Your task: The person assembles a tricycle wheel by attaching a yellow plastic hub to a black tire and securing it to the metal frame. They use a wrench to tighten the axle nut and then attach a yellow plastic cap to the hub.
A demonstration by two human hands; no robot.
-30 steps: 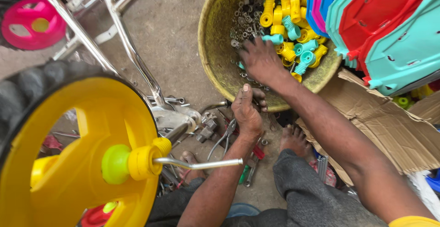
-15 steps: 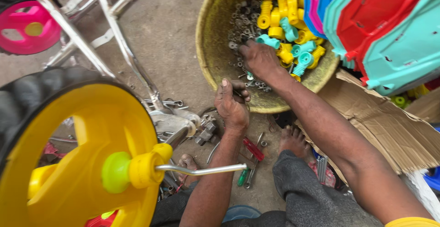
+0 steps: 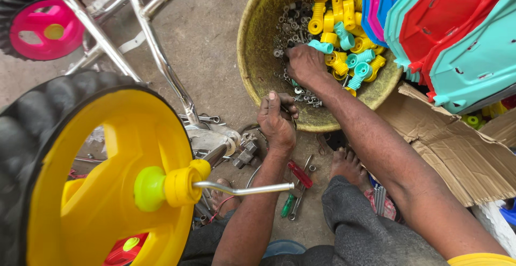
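My right hand (image 3: 303, 64) reaches into a round yellow tub (image 3: 252, 67) and rests, palm down, among the metal nuts and bolts (image 3: 287, 29) on its bottom. Yellow and teal plastic fittings (image 3: 344, 29) are piled just right of that hand. My left hand (image 3: 277, 121) is curled against the tub's near rim, fingers closed; small metal pieces seem to be in it, but the fist hides them. A big yellow wheel with a black tyre (image 3: 97, 174) fills the lower left, and a bent metal rod (image 3: 242, 189) sticks out of its hub.
A chrome tricycle frame (image 3: 156, 56) crosses the upper left beside a pink wheel (image 3: 40, 27). Spanners, a red-handled screwdriver (image 3: 299, 174) and loose metal parts lie on the concrete floor by my bare foot (image 3: 346, 164). Coloured plastic shells (image 3: 457, 29) and torn cardboard (image 3: 462, 148) lie at right.
My left hand has moved up from the tools on the floor to the tub's near rim. My right hand has shifted slightly within the hardware.
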